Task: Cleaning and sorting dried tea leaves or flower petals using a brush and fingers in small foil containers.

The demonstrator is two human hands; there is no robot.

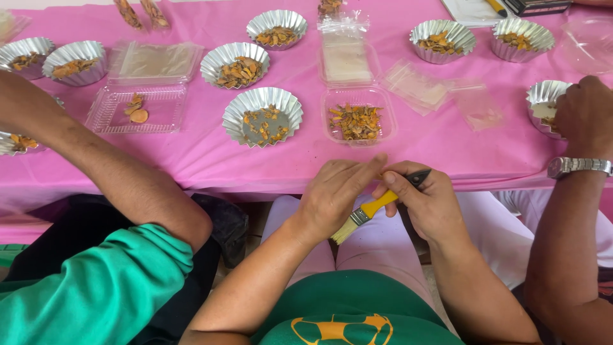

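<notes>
Both hands worked over the lap, below the pink bench (191,160): right hand (428,204) fingers clamped on a yellow-handled brush (367,213), bristles angled down-left, while left hand (335,191) fingers lay together against it, seemingly steadying something too small to see.

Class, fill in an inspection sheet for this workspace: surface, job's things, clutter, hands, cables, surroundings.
Surface: table under a pink cloth.
Job's things: yellow-handled brush, bristles pointing down-left; clear plastic container of orange-brown dried pieces just ahead.
Clutter: fluted foil cups holding similar pieces, an open clear tray, small clear bags.
Hands: right hand grips the brush; left hand rests against it, fingertips meeting; whether anything is pinched cannot be told.
Cables: nothing seen.
Surroundings: a green-sleeved arm on the left; another person's hand, wristwatch on the wrist, at a foil cup on the right.
</notes>
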